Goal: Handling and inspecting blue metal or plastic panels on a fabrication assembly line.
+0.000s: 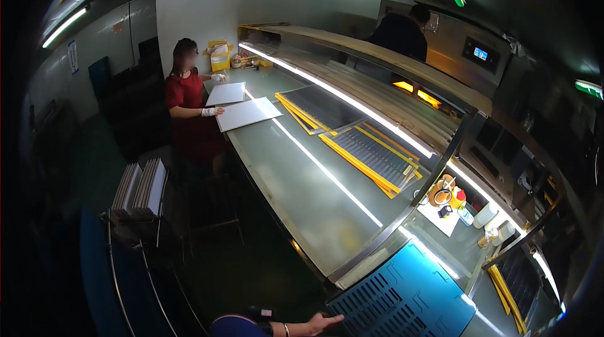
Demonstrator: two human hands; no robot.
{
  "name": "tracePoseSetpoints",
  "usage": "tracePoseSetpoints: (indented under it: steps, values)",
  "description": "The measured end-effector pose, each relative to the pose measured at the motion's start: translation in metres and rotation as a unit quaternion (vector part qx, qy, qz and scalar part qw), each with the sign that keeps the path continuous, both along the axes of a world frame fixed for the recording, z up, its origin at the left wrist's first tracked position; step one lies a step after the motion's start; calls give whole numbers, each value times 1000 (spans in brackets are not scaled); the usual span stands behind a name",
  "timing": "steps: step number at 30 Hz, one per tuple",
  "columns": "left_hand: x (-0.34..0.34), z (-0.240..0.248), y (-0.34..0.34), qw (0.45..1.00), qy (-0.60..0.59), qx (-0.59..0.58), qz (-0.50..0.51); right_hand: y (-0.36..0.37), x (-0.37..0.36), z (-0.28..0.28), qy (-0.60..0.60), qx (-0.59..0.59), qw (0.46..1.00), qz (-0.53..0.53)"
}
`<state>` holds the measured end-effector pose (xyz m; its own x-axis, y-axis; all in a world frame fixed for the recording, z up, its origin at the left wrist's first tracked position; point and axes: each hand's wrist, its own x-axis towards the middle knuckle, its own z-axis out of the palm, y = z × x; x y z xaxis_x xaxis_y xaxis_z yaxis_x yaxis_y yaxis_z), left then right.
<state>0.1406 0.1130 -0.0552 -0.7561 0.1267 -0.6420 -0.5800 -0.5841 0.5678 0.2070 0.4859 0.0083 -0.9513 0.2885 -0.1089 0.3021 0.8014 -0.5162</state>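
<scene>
My left hand (pixel 318 324) comes in at the lower edge, with a bracelet at its wrist. One finger is stretched out to the left edge of a blue slotted panel (pixel 409 293), near its lower corner. The hand's underside is cut off by the frame. Rows of dark slots and thin hook-shaped lines mark the panel, which lies at a slant over the near part of the glass-topped table (pixel 302 202). My right hand is out of view.
A co-worker in red (pixel 189 101) handles white panels (pixel 248 113) at the table's far left. Yellow-edged dark panels (pixel 371 154) lie mid-table. Bottles (pixel 484 216) stand at right behind a metal divider (pixel 371 252). A rack of upright panels (pixel 139 189) stands left. Another person (pixel 402 35) is behind.
</scene>
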Motion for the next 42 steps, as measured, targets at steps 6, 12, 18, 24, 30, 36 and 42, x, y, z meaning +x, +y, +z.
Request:
tracePoseSetpoints:
  steps: [6, 12, 18, 24, 30, 36, 42]
  values:
    - [-18, -32, 19, 946, -154, 165, -231, -41, -39, -33, -146, -369, 914, -88]
    - [-42, 18, -3, 991, 112, -76, -22, -54, -37, -67, -219, -493, 824, -172]
    - [-66, 4, -102, 959, 101, -136, 229, -53, -33, -108, -273, -493, 792, -236]
    - [-31, -15, -110, 955, 36, -15, 295, -110, -79, -134, -317, -557, 765, -61]
    - [9, -5, -66, 963, -28, 256, 84, -173, -62, -47, -276, -570, 774, -35]
    - [-11, -15, -104, 977, -18, 193, 91, -150, -85, -14, -179, -419, 882, 118]
    - [-44, -3, -131, 994, 33, 67, 79, -164, -126, -5, -106, -309, 931, 164]
